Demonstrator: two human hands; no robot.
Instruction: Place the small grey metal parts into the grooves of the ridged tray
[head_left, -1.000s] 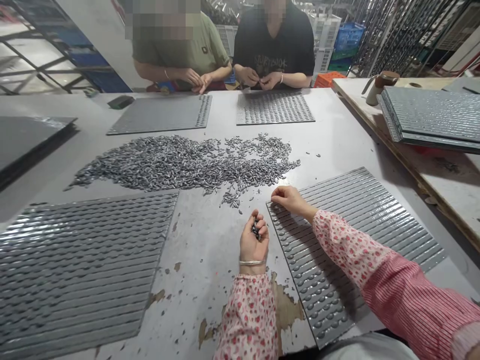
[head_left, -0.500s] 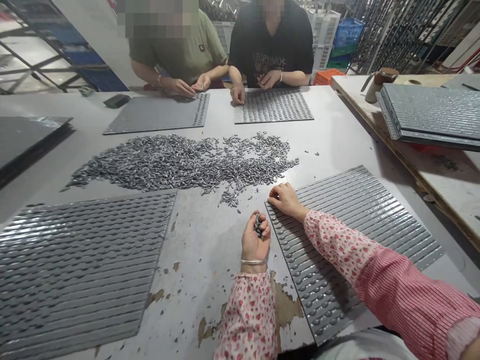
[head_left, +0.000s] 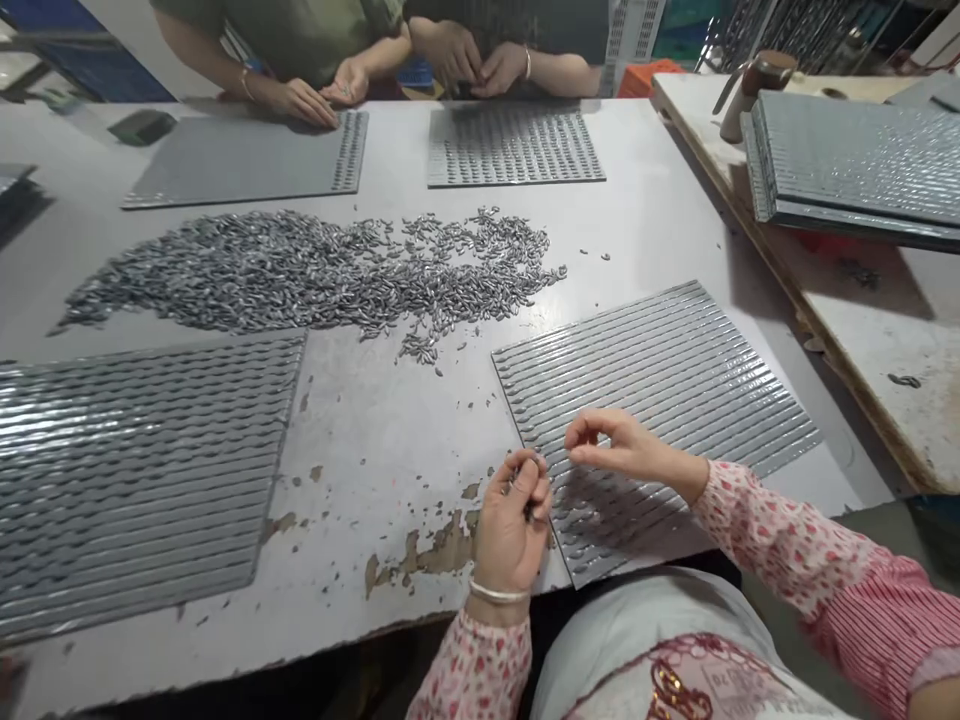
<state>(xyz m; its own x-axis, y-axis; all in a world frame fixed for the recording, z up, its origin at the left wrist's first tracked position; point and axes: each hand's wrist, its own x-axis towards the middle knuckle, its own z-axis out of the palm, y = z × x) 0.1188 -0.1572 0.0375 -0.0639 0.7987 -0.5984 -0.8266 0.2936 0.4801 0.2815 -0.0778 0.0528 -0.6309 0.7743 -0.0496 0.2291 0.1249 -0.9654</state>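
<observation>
My left hand [head_left: 513, 530] is closed around a few small grey spindle-shaped pieces [head_left: 529, 509], mostly hidden by the fingers. It is at the left edge of a grey ridged panel [head_left: 660, 350]. My right hand [head_left: 619, 443] hovers above that panel, thumb and forefinger bent and slightly apart, with nothing visible between them. Bead-like bumps sit along the panel's left side, partly shaded by my hands. A large heap of the same small pieces [head_left: 285, 270] lies across the middle of the table.
Another ridged panel [head_left: 142, 470] lies on the left. Across the table, two people work with their hands over a mostly plain panel [head_left: 240, 155] and a bumpy panel [head_left: 517, 150]. On a side table [head_left: 862, 330] at right are stacked panels [head_left: 862, 170] and a brown-topped jug [head_left: 754, 95].
My right hand has come back from the panel's far left corner toward me. My left hand has turned inward, closing more over its pieces. The view has tilted downward.
</observation>
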